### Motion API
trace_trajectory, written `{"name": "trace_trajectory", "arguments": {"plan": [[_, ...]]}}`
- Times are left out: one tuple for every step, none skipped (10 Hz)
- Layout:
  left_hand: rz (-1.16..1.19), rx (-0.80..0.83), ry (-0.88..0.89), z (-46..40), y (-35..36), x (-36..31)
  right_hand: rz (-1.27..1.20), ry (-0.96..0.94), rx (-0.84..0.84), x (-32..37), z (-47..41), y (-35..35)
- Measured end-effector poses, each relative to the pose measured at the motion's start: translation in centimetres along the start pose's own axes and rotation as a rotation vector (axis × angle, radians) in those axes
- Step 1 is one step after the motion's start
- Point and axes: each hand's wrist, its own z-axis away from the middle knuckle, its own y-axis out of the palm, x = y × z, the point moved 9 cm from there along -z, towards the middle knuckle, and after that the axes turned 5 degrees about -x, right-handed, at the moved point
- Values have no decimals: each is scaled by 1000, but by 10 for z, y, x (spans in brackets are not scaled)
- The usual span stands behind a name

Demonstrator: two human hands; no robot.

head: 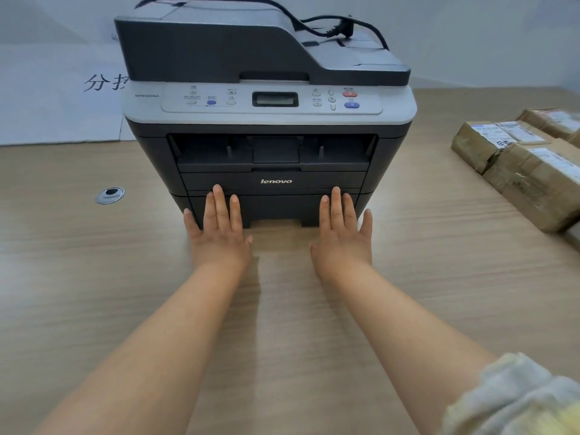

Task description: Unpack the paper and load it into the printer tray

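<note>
A dark grey and light grey printer [266, 98] stands on the wooden table in front of me. Its paper tray [276, 208] sits flush in the bottom of the front. My left hand [219, 227] lies flat against the tray front at the left, fingers spread. On the right side of the tray front, my right hand [342, 230] rests the same way. Neither hand holds anything. Several paper reams in brown wrapping [530, 164] lie on the table at the right.
A black power cord [329, 26] lies coiled on top of the printer. A round metal cable grommet [110, 195] is set in the wooden table [94, 277] at the left. A white sheet with printed characters [56, 98] leans behind the printer.
</note>
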Motion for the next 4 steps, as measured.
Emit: {"name": "trace_trajectory", "arguments": {"plan": [[2,16,35,8,-8,0,-20,-28,6,0,5,-13],[24,40,65,19,-18,2,-48,-40,16,2,13,-28],[56,39,84,29,-35,8,-70,-51,11,4,21,-47],[87,33,115,41,-48,12,-81,-97,7,11,36,-63]]}}
